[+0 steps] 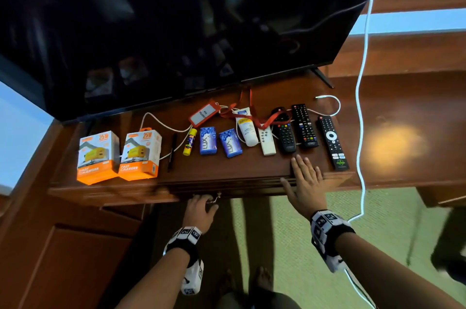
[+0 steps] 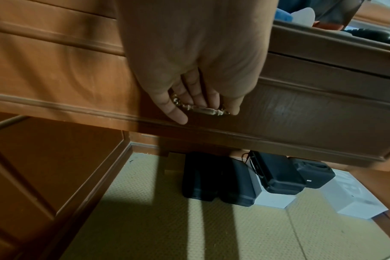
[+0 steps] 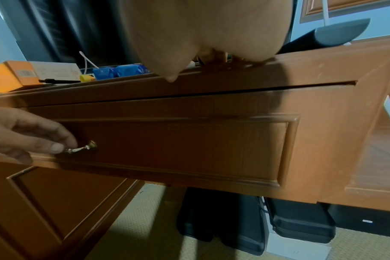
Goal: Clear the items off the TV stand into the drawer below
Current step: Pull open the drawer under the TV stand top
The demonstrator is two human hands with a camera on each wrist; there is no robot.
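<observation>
On the wooden TV stand [image 1: 252, 167] lie two orange charger boxes [image 1: 98, 157], a black pen [image 1: 172, 152], a glue stick [image 1: 190, 142], two blue soap bars [image 1: 208, 141], a white tube [image 1: 247, 129], a red tag [image 1: 204, 113], a white remote [image 1: 266, 142] and three black remotes [image 1: 304, 125]. Below the top is the drawer [image 3: 189, 149], with a thin dark gap along its upper edge. My left hand [image 1: 201, 210] grips its brass handle [image 2: 203, 110], fingers curled behind the bar. My right hand [image 1: 306, 180] rests flat on the stand's front edge, just before the remotes.
A large black TV [image 1: 176, 31] stands behind the items. A white cable [image 1: 361, 107] hangs at the right, and a thinner one winds among the items. Black cases [image 2: 234, 179] and white boxes sit on the green carpet under the drawer. A wooden cabinet door [image 1: 63, 258] is at the lower left.
</observation>
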